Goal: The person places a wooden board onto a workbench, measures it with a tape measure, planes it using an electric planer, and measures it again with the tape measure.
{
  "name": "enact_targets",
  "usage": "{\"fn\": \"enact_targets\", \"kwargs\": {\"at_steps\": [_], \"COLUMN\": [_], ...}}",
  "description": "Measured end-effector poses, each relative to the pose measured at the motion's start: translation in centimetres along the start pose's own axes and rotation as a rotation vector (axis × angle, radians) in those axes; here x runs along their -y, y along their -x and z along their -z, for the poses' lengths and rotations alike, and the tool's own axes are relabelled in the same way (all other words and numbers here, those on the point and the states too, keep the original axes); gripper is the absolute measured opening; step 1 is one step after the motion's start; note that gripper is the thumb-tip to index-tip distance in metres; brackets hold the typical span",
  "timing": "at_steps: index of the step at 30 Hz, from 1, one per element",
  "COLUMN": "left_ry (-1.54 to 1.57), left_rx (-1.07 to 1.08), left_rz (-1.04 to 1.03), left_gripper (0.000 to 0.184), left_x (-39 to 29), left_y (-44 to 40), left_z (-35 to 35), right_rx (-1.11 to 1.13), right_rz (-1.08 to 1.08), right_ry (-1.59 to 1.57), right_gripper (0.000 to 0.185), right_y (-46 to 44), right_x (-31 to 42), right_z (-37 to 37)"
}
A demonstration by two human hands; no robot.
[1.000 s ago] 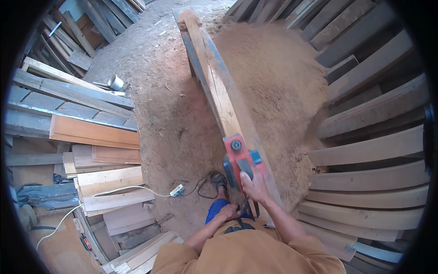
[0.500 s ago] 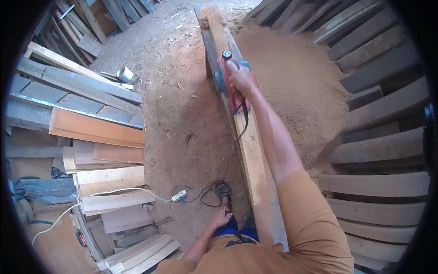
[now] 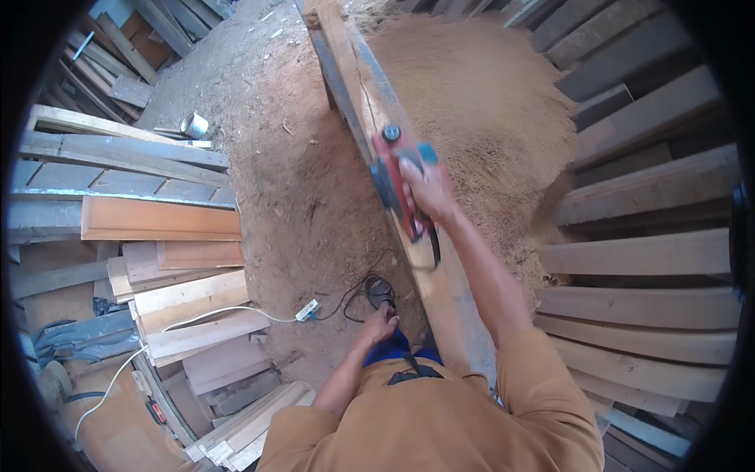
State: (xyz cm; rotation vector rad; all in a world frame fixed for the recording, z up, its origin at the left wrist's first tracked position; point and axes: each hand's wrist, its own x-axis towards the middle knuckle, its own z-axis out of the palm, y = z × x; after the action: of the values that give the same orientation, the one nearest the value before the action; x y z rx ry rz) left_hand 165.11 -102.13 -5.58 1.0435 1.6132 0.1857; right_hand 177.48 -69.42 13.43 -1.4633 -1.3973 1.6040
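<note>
Right hand point(image 3: 425, 191) closes around one planer point(image 3: 388, 148), beneath its palm on one plank point(image 3: 442, 308). Left hand point(image 3: 381, 325), well apart, looks partly curled; its hold I cannot tell.

The right arm is stretched forward, its hand point(image 3: 427, 189) closed in a grip; the left arm is bent, its hand point(image 3: 381, 323) held low near the knee.
</note>
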Motion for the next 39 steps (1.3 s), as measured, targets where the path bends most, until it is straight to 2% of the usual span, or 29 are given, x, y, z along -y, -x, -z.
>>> {"fn": "enact_targets", "kwargs": {"at_steps": [3, 4, 7, 10, 11, 13, 15, 16, 17, 20, 22, 24, 27, 28, 31, 33, 35, 37, 39], "left_ry": [-0.063, -0.088, -0.107, -0.218, -0.275, -0.336, -0.425, -0.483, -0.535, -0.421, -0.106, 0.08, 0.081, 0.09, 0.45, 0.242, 0.148, 0.174, 0.138], "left_rx": [0.056, 0.092, 0.132, 0.239, 0.288, 0.116, 0.239, 0.448, 0.652, 0.729, 0.61, 0.319, -0.197, -0.206, 0.158, 0.091, 0.153, 0.332, 0.299], "left_rz": [-0.007, -0.044, -0.103, -0.171, -0.203, -0.556, -0.59, -0.443, -0.29, -0.235, -0.121, -0.151, -0.234, -0.239, -0.158, -0.388, -0.407, -0.226, -0.272], "left_gripper": [0.043, 0.044, 0.054, 0.069, 0.075, 0.083, 0.086, 0.085, 0.085, 0.077, 0.073, 0.07, 0.084, 0.097, 0.115, 0.121, 0.126, 0.128, 0.13], "left_x": [-0.4, 1.5, 2.7, 1.4, 0.7, 3.7, 3.9, 2.6, 1.5, 0.7, -1.6, -2.0, -0.9, 0.8, -9.3, -8.3, -6.7, -6.6, -6.4], "left_y": [0.4, -0.3, 0.9, 2.4, 2.4, 1.0, -0.1, 0.3, 0.3, -1.0, -0.2, -0.2, -2.0, -3.1, 1.7, 0.2, -0.5, -0.5, -0.7], "left_z": [-1.4, -2.9, -5.6, -7.7, -8.3, -13.3, -14.2, -13.5, -12.7, -9.6, -6.5, -4.4, -3.6, -4.4, 0.4, -3.5, -5.4, -5.0, -5.2], "right_rx": [0.066, 0.01, 0.014, 0.031, 0.011, -0.025, 0.022, 0.043, -0.001, -0.086, -0.082, -0.063, -0.048, -0.06, -0.087, -0.083, -0.076, -0.058, -0.04], "right_rz": [-0.06, 0.128, -0.044, -0.096, -0.088, -0.066, -0.19, -0.25, -0.142, 0.109, 0.163, 0.123, 0.102, 0.086, 0.08, 0.117, 0.127, 0.122, 0.08], "right_ry": [0.072, 0.217, 0.223, 0.06, 0.083, 0.133, 0.09, 0.069, 0.095, 0.14, 0.127, 0.086, 0.131, 0.163, 0.089, 0.074, 0.048, 0.017, -0.042], "right_gripper": [0.035, 0.035, 0.046, 0.049, 0.049, 0.049, 0.05, 0.05, 0.05, 0.051, 0.051, 0.046, 0.051, 0.052, 0.053, 0.052, 0.051, 0.048, 0.047], "right_y": [11.0, 14.9, 25.5, 29.1, 28.5, 25.5, 21.7, 19.6, 17.1, 8.6, 3.6, 0.2, -7.3, -9.9, -17.5, -22.3, -23.9, -23.9, -21.8], "right_x": [-4.3, -6.5, -10.8, -12.7, -12.9, -11.6, -7.2, -5.2, -5.0, -5.5, -4.2, -0.2, 3.6, 5.2, 8.5, 10.0, 9.7, 10.0, 9.6], "right_z": [2.2, 2.8, 4.5, 4.5, 4.3, 3.3, 2.8, 2.6, 2.1, 0.7, -0.2, -0.8, -1.5, -1.8, -2.7, -3.1, -3.2, -3.0, -2.5]}}
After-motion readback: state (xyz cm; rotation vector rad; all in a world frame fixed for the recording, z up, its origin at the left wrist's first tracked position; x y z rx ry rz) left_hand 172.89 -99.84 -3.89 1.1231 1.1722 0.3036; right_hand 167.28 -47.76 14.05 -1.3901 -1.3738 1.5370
